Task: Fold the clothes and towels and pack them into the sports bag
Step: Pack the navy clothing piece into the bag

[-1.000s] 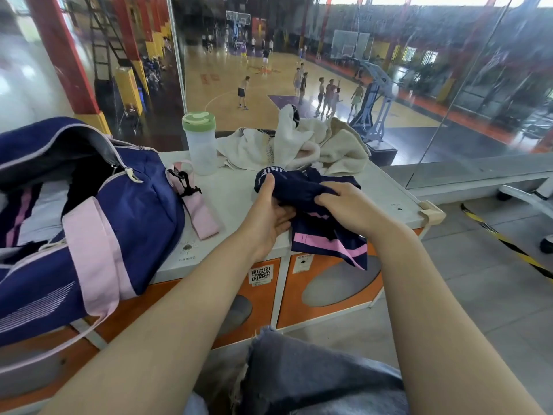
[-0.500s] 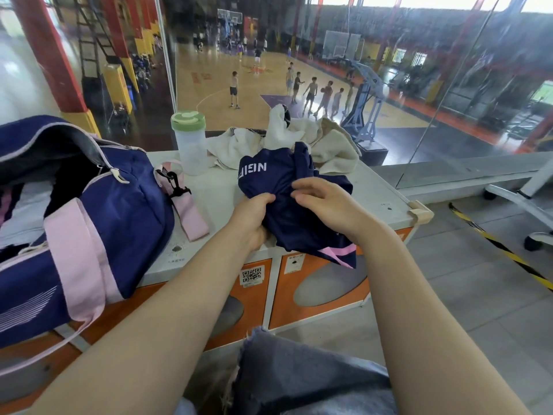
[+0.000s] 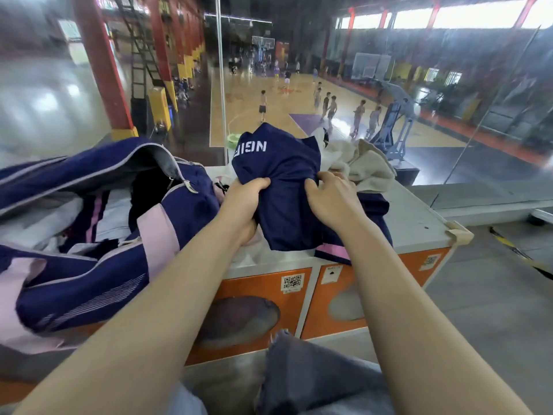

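While both hands hold it above the counter top [image 3: 416, 223], the navy garment [image 3: 284, 187] stands bunched and raised, white block lettering near its upper edge showing upside down and mirrored, roughly "NGIƎ"; it cannot be read with certainty. A pink band runs along its lower hem.

Left hand [image 3: 244, 202]: fingers curled tight round a gathered fold of the garment's left side.
Right hand [image 3: 330, 199]: fingers bent, pinching the cloth on the right side.
Sports bag [image 3: 89, 283]: navy with pink straps, left of the garment on the same counter, mouth unzipped; pale and navy-pink folded cloth lies inside.
Cream towels [image 3: 365, 166]: heaped behind the garment, at the far edge by the glass.
Green-lidded bottle [image 3: 232, 137]: mostly hidden behind the garment.
Orange locker fronts [image 3: 389, 274]: each carries a QR-code sticker; small print unreadable.
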Demonstrator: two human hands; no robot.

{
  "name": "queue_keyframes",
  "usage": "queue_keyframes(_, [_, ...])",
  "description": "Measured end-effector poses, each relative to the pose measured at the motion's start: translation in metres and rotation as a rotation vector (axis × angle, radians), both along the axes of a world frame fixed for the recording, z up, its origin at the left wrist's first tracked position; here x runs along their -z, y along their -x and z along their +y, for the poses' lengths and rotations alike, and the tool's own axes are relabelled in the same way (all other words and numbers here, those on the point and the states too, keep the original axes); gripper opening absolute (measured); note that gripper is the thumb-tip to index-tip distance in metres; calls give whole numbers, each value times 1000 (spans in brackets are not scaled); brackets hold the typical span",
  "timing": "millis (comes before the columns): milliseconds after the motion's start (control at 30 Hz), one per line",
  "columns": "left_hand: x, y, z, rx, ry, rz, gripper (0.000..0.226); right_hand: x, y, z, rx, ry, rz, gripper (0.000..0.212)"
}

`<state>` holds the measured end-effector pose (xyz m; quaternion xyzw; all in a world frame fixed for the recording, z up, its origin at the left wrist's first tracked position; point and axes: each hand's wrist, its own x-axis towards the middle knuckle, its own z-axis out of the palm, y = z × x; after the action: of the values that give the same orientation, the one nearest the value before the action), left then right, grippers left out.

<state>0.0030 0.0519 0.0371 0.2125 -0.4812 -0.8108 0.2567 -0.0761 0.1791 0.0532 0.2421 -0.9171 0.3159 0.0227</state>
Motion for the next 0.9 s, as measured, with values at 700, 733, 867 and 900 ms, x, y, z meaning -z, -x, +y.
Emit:
queue_keyframes(700, [-31,-176,-127,-45,123,-259,27,-27,-150,-138,-316,821,-1102,38])
queue_keyframes(733, [-28,-184,-135,-45,159,-274,27,-26,-154,-143,-326,821,-1094,36])
queue_keyframes(867, [-21,-210,-169,-43,295,-349,21,-21,-162,-158,-372,796,-1072,37])
queue_keyframes(900, [-21,-216,-179,-69,342,-382,21,-20,-162,-161,-374,784,-1061,37])
